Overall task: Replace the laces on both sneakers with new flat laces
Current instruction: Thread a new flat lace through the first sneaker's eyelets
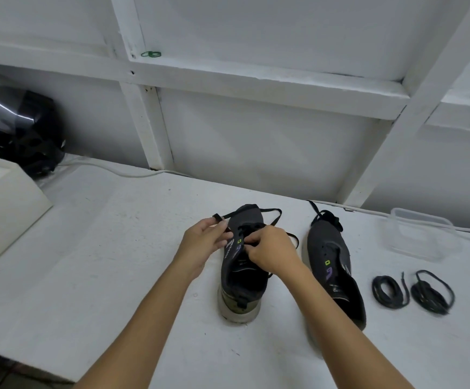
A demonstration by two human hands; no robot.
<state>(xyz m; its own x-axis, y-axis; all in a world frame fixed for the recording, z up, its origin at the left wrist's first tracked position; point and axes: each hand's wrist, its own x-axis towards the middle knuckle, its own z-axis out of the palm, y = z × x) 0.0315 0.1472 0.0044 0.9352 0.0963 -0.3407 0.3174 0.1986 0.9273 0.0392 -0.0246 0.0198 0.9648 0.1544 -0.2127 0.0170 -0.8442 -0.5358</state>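
Two dark grey sneakers stand on the white table, toes pointing away from me. The left sneaker [242,279] carries a flat black lace [273,217] that loops past its toe. My left hand [203,242] pinches one end of that lace at the shoe's left side. My right hand [270,251] grips the lace over the eyelets and covers them. The right sneaker [332,265] has a flat black lace bunched on its toe [327,219]. Two coiled round black laces [390,292] [431,293] lie to the right of the shoes.
A clear plastic container [418,237] stands at the right rear. A white box [6,209] and a black helmet [17,130] sit at the left. A white cable [121,171] runs along the back edge. The white framed wall [256,88] rises behind the table.
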